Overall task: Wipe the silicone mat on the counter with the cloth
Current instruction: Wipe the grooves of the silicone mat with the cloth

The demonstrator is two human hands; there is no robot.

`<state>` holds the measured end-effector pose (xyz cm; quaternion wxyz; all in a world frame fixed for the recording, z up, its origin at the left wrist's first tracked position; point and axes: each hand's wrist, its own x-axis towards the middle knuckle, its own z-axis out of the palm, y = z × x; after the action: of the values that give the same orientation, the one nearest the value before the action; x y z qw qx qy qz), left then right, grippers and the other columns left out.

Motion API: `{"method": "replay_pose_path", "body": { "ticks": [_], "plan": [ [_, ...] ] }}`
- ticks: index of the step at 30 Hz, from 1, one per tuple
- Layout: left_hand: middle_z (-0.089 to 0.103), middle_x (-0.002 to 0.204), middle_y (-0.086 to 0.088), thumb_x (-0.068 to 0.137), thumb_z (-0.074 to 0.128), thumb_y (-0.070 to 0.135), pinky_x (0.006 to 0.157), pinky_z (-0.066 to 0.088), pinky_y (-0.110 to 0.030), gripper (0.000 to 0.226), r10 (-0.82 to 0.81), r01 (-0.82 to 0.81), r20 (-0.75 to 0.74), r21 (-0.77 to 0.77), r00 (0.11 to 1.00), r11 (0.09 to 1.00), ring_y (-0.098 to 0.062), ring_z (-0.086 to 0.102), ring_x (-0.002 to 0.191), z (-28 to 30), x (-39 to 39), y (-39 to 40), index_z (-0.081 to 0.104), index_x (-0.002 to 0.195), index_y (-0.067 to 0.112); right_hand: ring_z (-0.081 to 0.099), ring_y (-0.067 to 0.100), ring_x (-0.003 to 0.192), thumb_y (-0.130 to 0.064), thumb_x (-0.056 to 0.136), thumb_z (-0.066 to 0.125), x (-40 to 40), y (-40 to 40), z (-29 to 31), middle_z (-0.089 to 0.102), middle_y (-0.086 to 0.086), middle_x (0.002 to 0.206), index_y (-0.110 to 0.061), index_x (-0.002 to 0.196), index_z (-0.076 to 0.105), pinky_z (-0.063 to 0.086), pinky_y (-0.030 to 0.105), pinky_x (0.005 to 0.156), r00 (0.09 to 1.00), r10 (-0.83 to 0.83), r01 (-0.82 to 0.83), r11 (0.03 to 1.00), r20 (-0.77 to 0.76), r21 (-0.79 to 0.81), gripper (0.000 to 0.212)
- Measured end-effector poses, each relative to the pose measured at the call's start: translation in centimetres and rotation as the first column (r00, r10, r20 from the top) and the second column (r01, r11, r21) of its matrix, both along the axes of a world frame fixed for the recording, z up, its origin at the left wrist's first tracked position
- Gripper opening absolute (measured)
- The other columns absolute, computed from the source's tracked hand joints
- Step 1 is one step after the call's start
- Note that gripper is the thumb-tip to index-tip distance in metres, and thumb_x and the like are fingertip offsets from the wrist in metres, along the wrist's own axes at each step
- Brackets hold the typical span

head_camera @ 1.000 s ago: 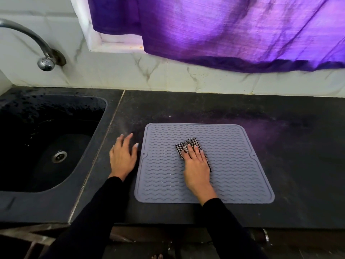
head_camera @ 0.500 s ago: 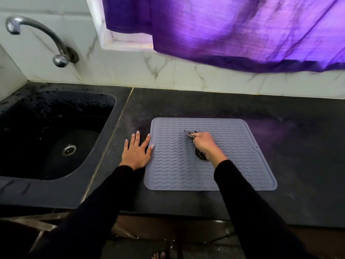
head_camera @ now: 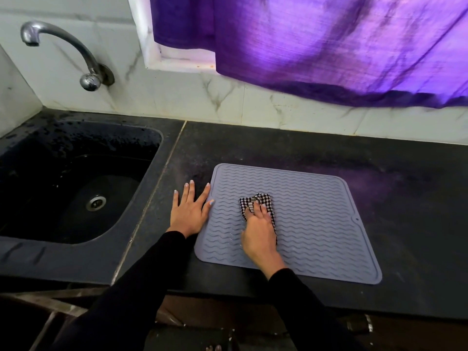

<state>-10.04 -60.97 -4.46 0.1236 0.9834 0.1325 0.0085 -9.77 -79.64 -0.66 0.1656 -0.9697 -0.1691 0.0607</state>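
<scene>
A grey silicone mat with wavy ridges lies flat on the black counter. On its left half sits a crumpled black-and-white checked cloth. My right hand lies on the cloth with straight fingers and presses it onto the mat. My left hand rests flat on the counter beside the mat's left edge, fingers spread, thumb touching the mat's rim. Both arms wear black sleeves.
A wet black sink with a metal drain lies to the left, under a chrome tap on the marble wall. A purple curtain hangs over the back wall. The counter's front edge runs just below the mat.
My right hand has drawn the cloth back toward me and left across the mat, and its fingers now lie flat on the cloth. The left hand stays by the mat's left edge.
</scene>
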Motion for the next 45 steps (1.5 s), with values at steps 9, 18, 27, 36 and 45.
{"method": "replay_pose_path", "body": {
  "ticks": [9,18,27,36,45],
  "plan": [
    [0.01,0.157,-0.004,0.08,-0.007,0.051,0.115,-0.002,-0.046,0.071,-0.151,0.147,0.066,0.065,0.986,0.987,-0.018,0.007,0.145,-0.6,-1.2,-0.2,0.008,0.146,0.034,0.052,0.022,0.118,0.001,0.086,0.044,4.2,0.6,4.0,0.057,0.007,0.129,-0.016,0.13,0.055,0.037,0.028,0.101,0.941,-0.202,0.318,0.799,-0.271,0.51,0.049],
    [0.008,0.157,0.0,0.077,-0.01,0.05,0.115,0.001,-0.043,0.075,-0.143,0.139,0.055,0.068,0.988,0.988,-0.013,0.005,0.145,-0.2,-0.9,0.0,0.014,0.147,0.035,0.002,0.027,0.146,-0.006,0.088,0.049,1.6,3.2,0.1,0.005,0.01,0.158,-0.015,0.147,0.021,0.006,0.037,0.12,0.985,0.153,-0.144,0.984,0.082,-0.108,0.066],
    [0.008,0.157,0.002,0.073,-0.011,0.05,0.115,0.0,-0.042,0.079,-0.138,0.135,0.045,0.052,0.989,0.989,-0.012,0.005,0.145,-0.1,-1.0,0.1,0.015,0.146,0.035,0.003,0.029,0.146,-0.002,0.089,0.049,2.0,1.9,1.2,0.009,0.012,0.157,-0.008,0.144,0.027,0.011,0.039,0.119,0.995,0.094,-0.085,0.982,0.044,-0.17,0.059],
    [0.011,0.157,0.003,0.075,-0.008,0.055,0.115,0.001,-0.041,0.077,-0.107,0.104,0.075,0.044,0.991,0.994,-0.011,0.006,0.144,-0.3,-0.8,-0.3,0.019,0.145,0.036,0.018,0.026,0.144,-0.004,0.09,0.047,1.9,1.2,3.1,0.025,0.011,0.154,-0.005,0.144,0.028,0.013,0.032,0.117,0.997,0.03,-0.037,0.993,0.065,0.112,0.057],
    [0.013,0.156,0.005,0.076,-0.007,0.055,0.115,0.002,-0.04,0.075,-0.106,0.103,0.075,0.038,0.992,0.994,-0.01,0.008,0.144,-0.6,-0.6,0.2,0.019,0.144,0.039,0.002,0.022,0.146,0.003,0.089,0.044,0.9,0.1,-0.1,0.003,0.001,0.159,-0.018,0.148,0.017,0.003,0.035,0.118,0.954,0.286,-0.276,0.955,0.092,-0.106,0.068]
  ]
}}
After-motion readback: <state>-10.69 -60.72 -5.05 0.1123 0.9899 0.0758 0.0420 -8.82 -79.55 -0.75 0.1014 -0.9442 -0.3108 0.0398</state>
